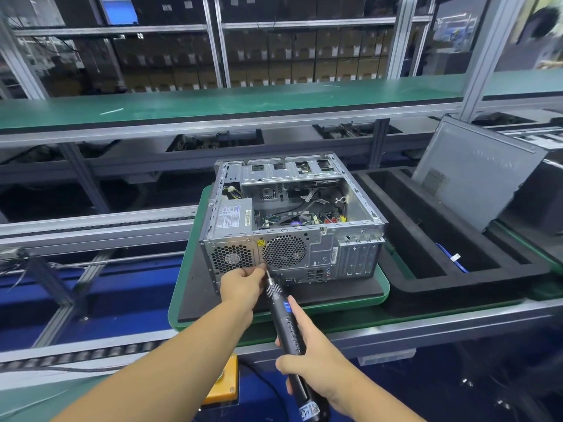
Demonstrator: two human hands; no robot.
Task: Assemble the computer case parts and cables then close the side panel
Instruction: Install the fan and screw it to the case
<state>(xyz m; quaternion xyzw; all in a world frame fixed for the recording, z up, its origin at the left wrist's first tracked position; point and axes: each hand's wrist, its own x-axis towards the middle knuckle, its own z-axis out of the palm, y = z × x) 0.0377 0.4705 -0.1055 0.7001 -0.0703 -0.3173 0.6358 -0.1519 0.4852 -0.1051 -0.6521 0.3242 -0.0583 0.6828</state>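
An open grey computer case lies on its side on a green pallet, rear panel facing me, cables and board visible inside. My right hand grips a black electric screwdriver whose bit points at the rear panel between the two fan grilles. My left hand pinches at the bit's tip against the panel; whether it holds a screw is hidden. The grey side panel leans upright to the right, apart from the case.
A black foam tray with long slots sits right of the pallet, a blue item in one slot. A green shelf runs above the conveyor rails. An orange box sits below the pallet's near edge.
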